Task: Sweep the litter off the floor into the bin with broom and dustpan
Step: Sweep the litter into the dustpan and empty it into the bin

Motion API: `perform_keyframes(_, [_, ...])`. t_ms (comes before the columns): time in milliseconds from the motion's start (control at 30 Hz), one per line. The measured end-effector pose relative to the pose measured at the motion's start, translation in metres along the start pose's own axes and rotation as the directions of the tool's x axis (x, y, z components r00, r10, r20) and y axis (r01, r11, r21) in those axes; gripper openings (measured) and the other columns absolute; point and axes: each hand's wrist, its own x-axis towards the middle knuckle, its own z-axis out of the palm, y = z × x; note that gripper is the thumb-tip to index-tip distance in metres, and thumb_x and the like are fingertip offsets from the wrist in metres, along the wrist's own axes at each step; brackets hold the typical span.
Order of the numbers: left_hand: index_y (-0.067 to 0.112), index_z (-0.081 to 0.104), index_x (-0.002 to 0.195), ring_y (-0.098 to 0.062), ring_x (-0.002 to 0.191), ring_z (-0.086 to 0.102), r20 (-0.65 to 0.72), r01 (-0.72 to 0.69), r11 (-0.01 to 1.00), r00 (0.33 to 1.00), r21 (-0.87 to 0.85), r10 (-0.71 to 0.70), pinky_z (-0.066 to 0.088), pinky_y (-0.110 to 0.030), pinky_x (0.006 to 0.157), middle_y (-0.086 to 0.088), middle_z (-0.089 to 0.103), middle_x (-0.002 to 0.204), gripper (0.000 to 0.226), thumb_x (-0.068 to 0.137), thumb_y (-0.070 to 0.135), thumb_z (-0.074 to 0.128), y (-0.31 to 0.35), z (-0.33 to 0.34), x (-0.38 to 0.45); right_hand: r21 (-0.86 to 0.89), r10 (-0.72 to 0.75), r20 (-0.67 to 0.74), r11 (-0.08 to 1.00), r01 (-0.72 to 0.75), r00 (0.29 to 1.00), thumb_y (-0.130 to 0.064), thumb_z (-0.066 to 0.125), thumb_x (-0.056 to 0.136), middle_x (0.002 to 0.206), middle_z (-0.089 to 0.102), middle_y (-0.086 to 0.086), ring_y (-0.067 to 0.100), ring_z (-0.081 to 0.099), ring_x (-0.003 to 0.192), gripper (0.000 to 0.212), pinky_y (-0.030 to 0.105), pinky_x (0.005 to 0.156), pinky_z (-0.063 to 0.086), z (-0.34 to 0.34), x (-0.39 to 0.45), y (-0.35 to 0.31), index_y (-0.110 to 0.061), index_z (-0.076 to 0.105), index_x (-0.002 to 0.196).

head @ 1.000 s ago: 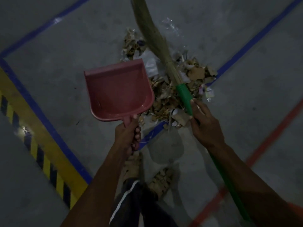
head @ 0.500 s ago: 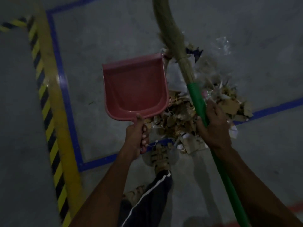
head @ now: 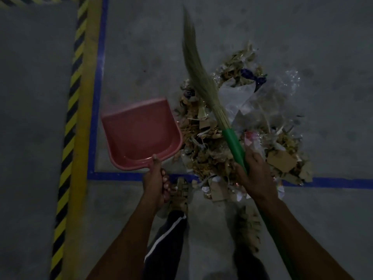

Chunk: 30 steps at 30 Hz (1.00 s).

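A pink dustpan (head: 139,134) hangs above the grey floor, its inside bare, mouth pointing away from me. My left hand (head: 156,184) grips its handle from below. Just right of the pan lies a heap of litter (head: 242,138): dry leaves, cardboard scraps, clear plastic, a dark blue wrapper. A grass broom (head: 198,75) with a green handle (head: 235,146) slants over the heap, bristles pointing up and left. My right hand (head: 253,176) grips the green handle low down. No bin is in view.
A blue floor line (head: 121,176) runs across under the heap and turns up along the left. Beyond it a yellow band and a yellow-black hazard stripe (head: 68,138) edge a darker floor strip. My feet in sandals (head: 179,196) stand close behind the heap.
The view has swung, so the heap now sits more to the right. Dustpan and broom kept their places in my hands; the broom tip now leans further left over the litter.
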Motion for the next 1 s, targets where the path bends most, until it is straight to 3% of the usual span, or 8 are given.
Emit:
perform_keyframes(133, [0.017,0.045,0.064,-0.01,0.034,0.033,-0.085,0.022,0.98,0.996,-0.198,-0.039,0.03,-0.016,0.035,0.003,0.04,0.047,0.06,0.087,0.071,0.058,-0.043,0.009,-0.026,0.023,-0.079,0.071,0.997,0.078,0.994,-0.035,0.051,0.093,0.112,0.061,0.022,0.035,0.06,0.093,0.059,0.03,0.072,0.04,-0.023,-0.012,0.031,0.002,0.051,0.139])
perform_keyframes(300, [0.019,0.045,0.063,-0.011,0.037,0.032,-0.06,0.072,0.886,0.992,-0.457,-0.111,0.029,-0.021,0.038,0.003,0.039,0.047,0.063,0.063,0.079,0.066,-0.09,0.04,-0.043,-0.019,-0.174,0.128,0.984,0.178,0.976,-0.031,0.053,0.092,0.109,0.06,0.02,0.03,0.059,0.085,0.051,0.028,0.068,0.037,-0.041,-0.013,0.057,0.002,0.056,0.132])
perform_keyframes(533, [0.017,0.047,0.059,-0.012,0.033,0.035,-0.146,0.044,0.894,0.982,-0.446,-0.121,0.029,-0.019,0.039,0.001,0.041,0.047,0.061,0.085,0.071,0.06,-0.124,0.061,-0.033,-0.001,-0.28,0.225,0.958,0.288,0.933,-0.022,0.061,0.095,0.113,0.059,0.021,0.03,0.054,0.097,0.03,0.031,0.073,0.038,-0.002,0.029,0.034,0.001,0.063,0.115])
perform_keyframes(633, [0.017,0.048,0.06,-0.012,0.031,0.035,-0.191,0.051,0.881,0.969,-0.47,-0.158,0.029,-0.017,0.036,0.0,0.042,0.046,0.061,0.085,0.071,0.061,-0.136,0.048,-0.021,-0.002,-0.35,0.311,0.929,0.369,0.883,-0.03,0.054,0.092,0.115,0.056,0.018,0.032,0.055,0.099,0.044,0.036,0.078,0.046,0.03,0.058,0.001,-0.002,0.058,0.126])
perform_keyframes(700, [0.016,0.047,0.06,-0.011,0.029,0.035,-0.221,0.056,0.877,0.958,-0.476,-0.181,0.028,-0.015,0.034,0.001,0.042,0.044,0.061,0.086,0.07,0.06,-0.143,0.036,-0.015,0.017,-0.388,0.391,0.91,0.415,0.835,-0.038,0.045,0.088,0.104,0.057,0.016,0.031,0.056,0.09,0.05,0.037,0.072,0.046,0.051,0.08,-0.027,-0.005,0.058,0.124])
perform_keyframes(800, [0.018,0.045,0.06,-0.01,0.028,0.033,-0.232,0.091,0.863,0.944,-0.497,-0.233,0.025,-0.012,0.034,0.003,0.039,0.042,0.063,0.084,0.074,0.06,-0.155,0.015,-0.008,0.089,-0.449,0.484,0.879,0.468,0.751,-0.024,0.053,0.088,0.084,0.058,0.014,0.032,0.06,0.076,0.029,0.031,0.061,0.037,0.083,0.106,-0.073,-0.003,0.061,0.106])
perform_keyframes(867, [0.018,0.045,0.061,-0.01,0.028,0.032,-0.251,0.092,0.855,0.935,-0.511,-0.25,0.025,-0.013,0.033,0.003,0.039,0.043,0.063,0.083,0.075,0.06,-0.162,0.003,-0.003,0.065,-0.441,0.525,0.874,0.482,0.728,-0.015,0.058,0.088,0.086,0.06,0.016,0.034,0.061,0.082,0.018,0.032,0.064,0.039,0.109,0.12,-0.097,-0.003,0.062,0.101])
perform_keyframes(1000, [0.017,0.045,0.064,-0.01,0.027,0.033,-0.281,0.053,0.845,0.931,-0.531,-0.235,0.026,-0.013,0.032,0.002,0.039,0.044,0.059,0.088,0.068,0.062,-0.174,-0.016,0.0,-0.099,-0.281,0.585,0.906,0.411,0.761,-0.021,0.06,0.088,0.102,0.064,0.016,0.032,0.063,0.094,0.025,0.039,0.079,0.052,0.146,0.126,-0.119,-0.007,0.062,0.109])
